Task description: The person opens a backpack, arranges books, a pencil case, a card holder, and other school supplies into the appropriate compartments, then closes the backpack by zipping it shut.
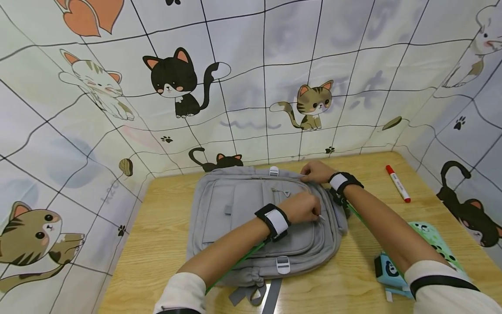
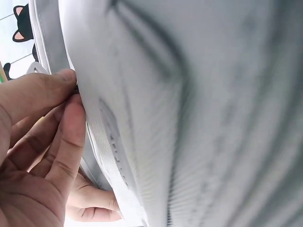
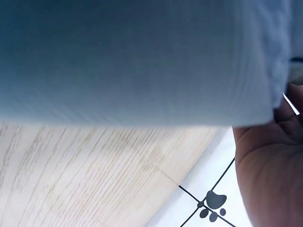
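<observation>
A grey backpack [image 1: 247,213] lies on its back on the wooden table, front pockets facing up. My left hand [image 1: 301,207] is over the right part of its front pocket, thumb and forefinger pinching a small zipper pull at the seam. In the left wrist view the fingertips of the left hand [image 2: 52,123] meet at the fabric edge, mostly hiding the pull. Farther back, my right hand [image 1: 318,171] grips the bag's far right edge with curled fingers. The right wrist view shows the right hand [image 3: 272,165] against the bag's side [image 3: 142,71].
A red-capped white marker [image 1: 398,183] lies at the back right. Near my right forearm are a green patterned case [image 1: 433,240] and a blue box with a panda picture [image 1: 390,268]. Grey straps [image 1: 251,294] hang toward the near side. Cat-print cloth walls [image 1: 251,87] enclose the table.
</observation>
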A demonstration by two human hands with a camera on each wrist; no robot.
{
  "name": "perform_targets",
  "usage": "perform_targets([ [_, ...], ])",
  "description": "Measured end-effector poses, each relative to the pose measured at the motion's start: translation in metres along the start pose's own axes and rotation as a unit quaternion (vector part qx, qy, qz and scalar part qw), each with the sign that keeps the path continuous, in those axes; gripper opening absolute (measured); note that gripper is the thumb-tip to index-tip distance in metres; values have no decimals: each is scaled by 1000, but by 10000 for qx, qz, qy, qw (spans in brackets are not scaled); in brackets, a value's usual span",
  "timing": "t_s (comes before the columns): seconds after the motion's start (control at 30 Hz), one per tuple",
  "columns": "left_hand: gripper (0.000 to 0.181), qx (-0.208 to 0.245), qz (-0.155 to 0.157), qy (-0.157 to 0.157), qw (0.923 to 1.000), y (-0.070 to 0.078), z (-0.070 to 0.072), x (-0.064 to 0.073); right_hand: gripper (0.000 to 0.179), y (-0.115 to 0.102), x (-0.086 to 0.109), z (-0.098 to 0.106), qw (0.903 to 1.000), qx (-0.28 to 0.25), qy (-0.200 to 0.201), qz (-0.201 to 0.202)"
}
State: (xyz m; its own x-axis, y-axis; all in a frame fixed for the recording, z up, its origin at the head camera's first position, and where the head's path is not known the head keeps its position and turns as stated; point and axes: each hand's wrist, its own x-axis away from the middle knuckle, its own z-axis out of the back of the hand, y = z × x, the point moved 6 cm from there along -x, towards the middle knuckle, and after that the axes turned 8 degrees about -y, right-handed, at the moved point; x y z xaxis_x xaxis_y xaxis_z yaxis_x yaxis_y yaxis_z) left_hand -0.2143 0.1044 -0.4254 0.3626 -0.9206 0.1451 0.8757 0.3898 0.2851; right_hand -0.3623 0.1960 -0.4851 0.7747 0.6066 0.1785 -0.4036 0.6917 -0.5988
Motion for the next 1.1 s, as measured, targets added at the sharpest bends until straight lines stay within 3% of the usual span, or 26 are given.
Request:
perform_targets([
  [0.13, 7, 11, 60, -56, 10000, 6, -1, 5, 10, -2, 3, 0, 9999, 17, 51, -85],
  [0.5, 5, -225, -348, 50, 9991, 23, -7, 17, 12, -16, 10, 1, 9995, -65, -3, -295],
  [0.93, 6, -229, -557, 14, 9982, 44, -10, 31, 13, -10, 9, 1, 9989, -19, 42, -470],
  [1.1, 6, -178, -545, 1, 9984, 45, -11, 35, 12, -7, 7, -2, 9991, -67, 95, -416],
])
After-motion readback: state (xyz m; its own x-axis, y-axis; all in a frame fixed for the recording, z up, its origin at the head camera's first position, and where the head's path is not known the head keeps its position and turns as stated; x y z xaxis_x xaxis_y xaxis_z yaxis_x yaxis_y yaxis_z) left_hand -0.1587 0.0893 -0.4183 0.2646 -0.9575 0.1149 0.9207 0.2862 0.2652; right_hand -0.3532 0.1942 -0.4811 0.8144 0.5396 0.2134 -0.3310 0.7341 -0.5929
